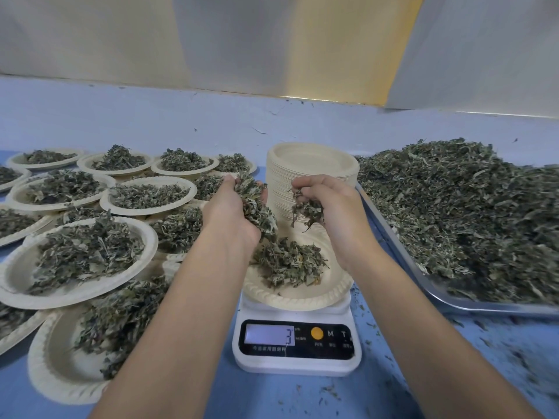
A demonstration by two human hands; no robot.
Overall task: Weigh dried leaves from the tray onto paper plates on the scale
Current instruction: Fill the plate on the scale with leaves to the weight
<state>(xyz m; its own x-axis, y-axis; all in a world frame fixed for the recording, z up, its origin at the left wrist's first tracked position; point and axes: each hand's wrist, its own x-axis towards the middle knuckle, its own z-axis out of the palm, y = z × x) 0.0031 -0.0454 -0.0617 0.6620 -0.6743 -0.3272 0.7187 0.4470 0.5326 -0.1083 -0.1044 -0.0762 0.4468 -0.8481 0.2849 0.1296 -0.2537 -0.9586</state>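
A white digital scale (298, 346) stands in front of me, its display reading 3. On it lies a paper plate (305, 297) with a small heap of dried leaves (289, 263). My left hand (231, 211) hovers above the plate's left side and cups a large clump of leaves. Above the plate's right side, my right hand (331, 204) pinches a smaller bunch that hangs from its fingers. A metal tray (447, 300) on the right is piled high with dried leaves (472, 213).
A tall stack of empty paper plates (313, 170) stands right behind the scale. Several filled plates (81, 258) overlap across the left of the blue table. Loose leaf crumbs litter the table (499, 358) at the front right. A wall runs along the back.
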